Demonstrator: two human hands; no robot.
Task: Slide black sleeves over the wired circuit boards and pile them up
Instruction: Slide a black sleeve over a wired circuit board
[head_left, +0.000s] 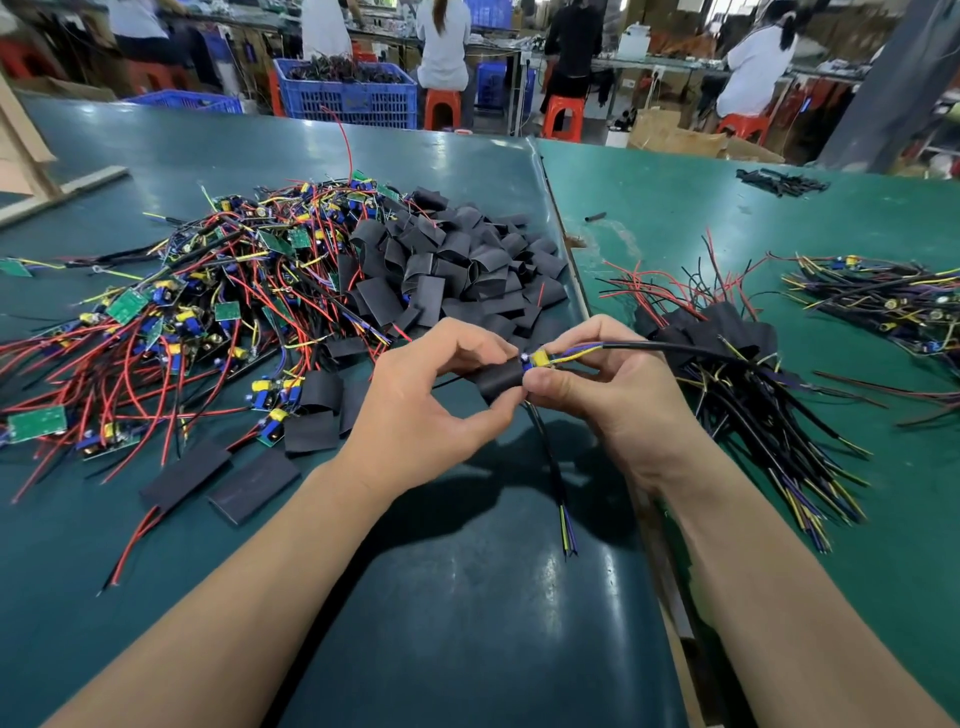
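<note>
1. Left hand (421, 410) pinches a black sleeve (500, 378) between thumb and forefinger, a little above the table (467, 597); I see the remaining fingers curled under.
2. Right hand (597, 384), touching the sleeve's right end, pinches a wired circuit board (539, 358) between thumb and fingertips. I can make out only the board's yellow and blue parts at the sleeve's mouth; how far it sits inside I cannot tell.
3. From the board a black cable (675, 347) runs right of the sleeve, and another wire bundle (551, 467) hangs below the sleeve, its yellow and purple ends near the table.
4. Left of the sleeve lies a heap of bare boards (208, 301) with red, black and yellow leads.
5. Beyond the sleeve, just behind my hands, sits a pile of loose sleeves (457, 260), touching the board heap.
6. Right of the sleeve lies a pile of sleeved boards (727, 343), wires fanned outward.
7. Farther right of the sleeve I see a second bundle of wired boards (883, 301).
</note>
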